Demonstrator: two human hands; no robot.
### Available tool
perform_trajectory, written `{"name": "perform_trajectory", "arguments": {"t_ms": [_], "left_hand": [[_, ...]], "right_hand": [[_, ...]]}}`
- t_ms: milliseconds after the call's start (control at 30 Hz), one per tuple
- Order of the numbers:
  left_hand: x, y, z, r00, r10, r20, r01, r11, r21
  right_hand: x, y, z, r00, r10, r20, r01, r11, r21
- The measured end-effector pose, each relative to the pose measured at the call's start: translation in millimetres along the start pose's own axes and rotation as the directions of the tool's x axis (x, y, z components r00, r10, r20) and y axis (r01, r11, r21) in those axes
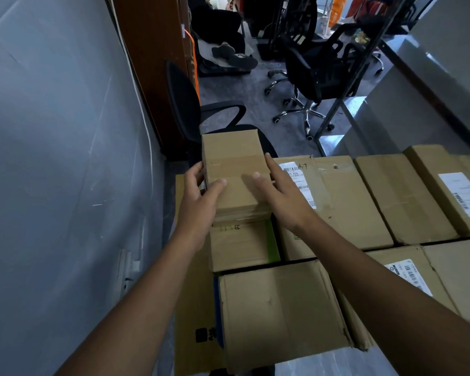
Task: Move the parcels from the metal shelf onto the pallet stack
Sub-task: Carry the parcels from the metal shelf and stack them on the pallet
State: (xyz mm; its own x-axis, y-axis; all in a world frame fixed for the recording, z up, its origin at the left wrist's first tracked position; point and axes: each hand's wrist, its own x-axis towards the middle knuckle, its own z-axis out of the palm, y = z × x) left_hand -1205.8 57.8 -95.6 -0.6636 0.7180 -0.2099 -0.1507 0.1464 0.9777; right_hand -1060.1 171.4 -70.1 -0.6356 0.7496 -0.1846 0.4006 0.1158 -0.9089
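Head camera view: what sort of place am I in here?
Probably an office doubling as a parcel storeroom: rows of taped cardboard parcels with barcode shipping labels, black swivel office chairs behind them, and the left hand and right hand on a small parcel.

- Bare left hand [198, 202], short-trimmed nail on the thumb.
- Bare right hand [280, 196], short nails likewise.
- Slender left forearm [147, 294] and right forearm [377, 280], uncovered, bare along the whole visible length.
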Motion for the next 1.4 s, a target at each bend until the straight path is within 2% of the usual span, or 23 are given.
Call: {"name": "perform_trajectory", "arguments": {"t_ms": [100, 200, 267, 400, 500, 600, 733, 933, 1200, 1300, 1400], "left_hand": [[-6.8, 9.5, -3.4, 0.995, 0.053, -0.088, -0.050, 0.998, 0.036], [-21.1, 23.9, -0.4, 0.957, 0.224, -0.181, -0.205, 0.971, 0.122], [-36.3, 35.6, 12.3, 0.926, 0.338, -0.169, -0.316, 0.938, 0.143], [-73.5, 46.2, 66.0, 0.846, 0.532, -0.026, -0.523, 0.839, 0.146], [-111.8, 38.5, 119.0, 0.829, 0.539, 0.150, -0.554, 0.827, 0.091], [-160.4, 20.4, 176.5, 0.804, 0.506, 0.312, -0.548, 0.834, 0.062], [-252.2, -6.6, 261.9, 0.739, 0.379, 0.558, -0.485, 0.873, 0.049], [-409.4, -54.7, 381.9, 0.512, 0.221, 0.830, -0.422, 0.906, 0.020], [-582.6, -101.2, 486.2, 0.212, 0.067, 0.975, -0.357, 0.934, 0.013], [-630.0, -114.0, 521.0, 0.112, 0.025, 0.993, -0.346, 0.938, 0.016], [-673.3, -130.4, 553.6, 0.005, -0.011, 1.000, -0.361, 0.933, 0.012]], "right_hand": [[-15.8, 0.4, -11.6, 0.998, 0.029, -0.052, -0.027, 0.999, 0.039], [-41.9, -1.8, -26.7, 0.994, 0.039, -0.107, -0.034, 0.999, 0.043], [-64.6, -1.2, -41.2, 0.987, 0.019, -0.160, -0.010, 0.998, 0.056], [-122.0, 13.8, -80.5, 0.963, 0.008, -0.270, 0.000, 1.000, 0.031], [-177.9, 38.9, -116.5, 0.933, 0.052, -0.357, -0.046, 0.999, 0.025], [-249.6, 72.5, -156.6, 0.873, 0.099, -0.478, -0.090, 0.995, 0.042], [-366.9, 119.1, -209.5, 0.756, 0.197, -0.624, -0.154, 0.980, 0.123], [-546.2, 185.6, -265.5, 0.529, 0.329, -0.783, -0.219, 0.944, 0.248], [-733.1, 242.9, -305.5, 0.180, 0.439, -0.880, -0.180, 0.894, 0.410], [-783.4, 262.0, -312.3, 0.051, 0.475, -0.878, -0.155, 0.873, 0.463], [-824.2, 281.8, -317.4, -0.046, 0.511, -0.858, -0.129, 0.849, 0.512]]}}
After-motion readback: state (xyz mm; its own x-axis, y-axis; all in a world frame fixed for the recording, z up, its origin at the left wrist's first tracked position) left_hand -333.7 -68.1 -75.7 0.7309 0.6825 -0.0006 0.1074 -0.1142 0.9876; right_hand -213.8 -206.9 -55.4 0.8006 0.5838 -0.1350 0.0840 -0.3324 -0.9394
